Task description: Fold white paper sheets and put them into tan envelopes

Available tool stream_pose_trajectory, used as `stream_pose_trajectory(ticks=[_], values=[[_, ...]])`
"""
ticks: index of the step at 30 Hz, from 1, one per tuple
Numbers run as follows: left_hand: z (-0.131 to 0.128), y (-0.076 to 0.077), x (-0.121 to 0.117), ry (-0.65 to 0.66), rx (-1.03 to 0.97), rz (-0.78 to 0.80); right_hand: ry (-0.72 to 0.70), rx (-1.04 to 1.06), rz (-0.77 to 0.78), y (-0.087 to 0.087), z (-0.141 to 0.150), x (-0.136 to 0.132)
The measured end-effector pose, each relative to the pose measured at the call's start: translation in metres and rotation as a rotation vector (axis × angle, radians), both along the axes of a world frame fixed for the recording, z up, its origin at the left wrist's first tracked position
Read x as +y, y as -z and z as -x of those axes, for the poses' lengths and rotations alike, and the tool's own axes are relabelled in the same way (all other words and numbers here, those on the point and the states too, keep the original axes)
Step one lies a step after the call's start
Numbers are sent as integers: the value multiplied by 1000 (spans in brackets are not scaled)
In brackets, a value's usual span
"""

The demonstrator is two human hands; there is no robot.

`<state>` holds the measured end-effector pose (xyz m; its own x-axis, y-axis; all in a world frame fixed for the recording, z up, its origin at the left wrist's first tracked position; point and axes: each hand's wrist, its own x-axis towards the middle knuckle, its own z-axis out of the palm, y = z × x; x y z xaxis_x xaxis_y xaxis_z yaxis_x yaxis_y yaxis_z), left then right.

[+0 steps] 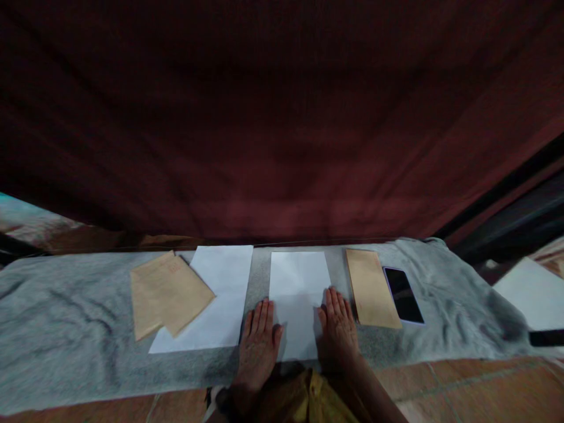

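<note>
A grey towel (pixel 66 317) covers the surface, spread over a reddish tiled floor (pixel 462 388). At the left of the things lie two brown envelopes (pixel 170 294), overlapping and skewed, resting on the far-left corner of a larger white sheet (pixel 220 305). Just right of that sheet comes the left hand (pixel 258 346), flat and open, fingers together, its thumb side touching the near-left edge of the middle white paper (pixel 299 288). This paper lies flat and unfolded between the two hands. The right hand (pixel 338 329) is likewise open and pressed flat, palm down on the paper's near-right edge; neither hand grips anything. Judging by this, the middle paper has only been laid out and squared; no fold shows in it. Further right, a single brown envelope (pixel 371 288) lies straight, apparently empty, with a dark phone (pixel 403 295) just beside it. A dark red cloth (pixel 282 117) hangs beyond.
</note>
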<state>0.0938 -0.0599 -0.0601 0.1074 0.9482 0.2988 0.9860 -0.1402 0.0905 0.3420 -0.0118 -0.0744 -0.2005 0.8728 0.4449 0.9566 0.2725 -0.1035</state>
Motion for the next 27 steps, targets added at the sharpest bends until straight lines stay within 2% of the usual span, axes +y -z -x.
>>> stream_pose_trajectory(ticks=[4, 8, 11, 14, 18, 27], values=[[-17, -3, 16, 86, 30, -38, -48, 23, 13, -8, 16, 15], [-43, -7, 54, 174, 15, -14, -180, 46, 106, -19, 46, 45], [-51, -9, 83, 170, 4, 15, -249, 32, 134, -20, 59, 66], [-49, -9, 101, 151, -12, 50, -262, 5, 114, -15, 60, 81], [-41, -7, 107, 112, -27, 54, -216, -14, 99, -10, 53, 96], [-13, -6, 100, -16, -64, 9, -48, -5, 129, -5, 31, 113]])
